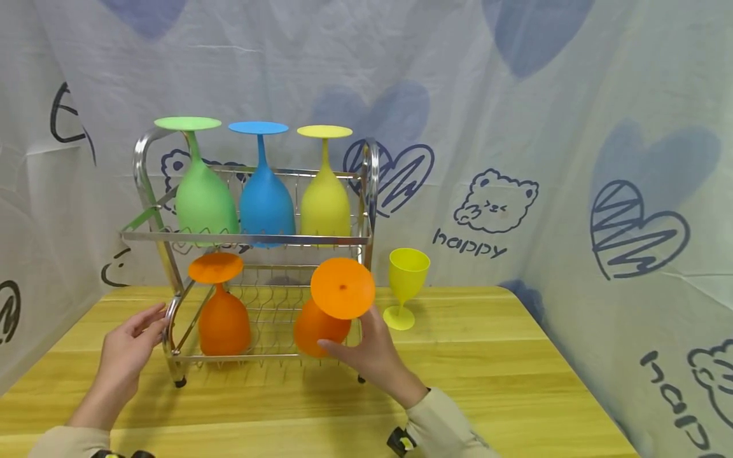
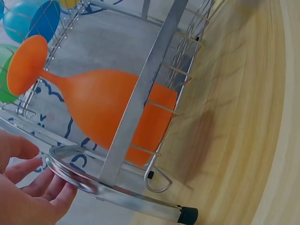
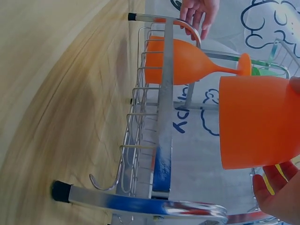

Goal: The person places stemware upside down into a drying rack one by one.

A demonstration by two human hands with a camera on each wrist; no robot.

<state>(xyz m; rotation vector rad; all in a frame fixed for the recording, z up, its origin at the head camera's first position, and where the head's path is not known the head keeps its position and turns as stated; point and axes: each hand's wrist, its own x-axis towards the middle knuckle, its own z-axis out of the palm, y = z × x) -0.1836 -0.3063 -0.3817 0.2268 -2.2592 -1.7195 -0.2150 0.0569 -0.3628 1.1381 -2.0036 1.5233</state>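
Observation:
My right hand grips an orange plastic goblet, which is upside down and tilted with its round foot towards me, at the right of the lower shelf. In the right wrist view its bowl is apart from the shelf's front bar. My left hand has its fingertips at the curved left end of the metal dish rack, fingers loosely extended. Beside it a second orange goblet stands upside down on the lower shelf.
On the top shelf stand upside-down goblets: green, blue and yellow. Right of the rack, a yellow goblet is upright on the wooden table. A printed curtain hangs behind and at the sides.

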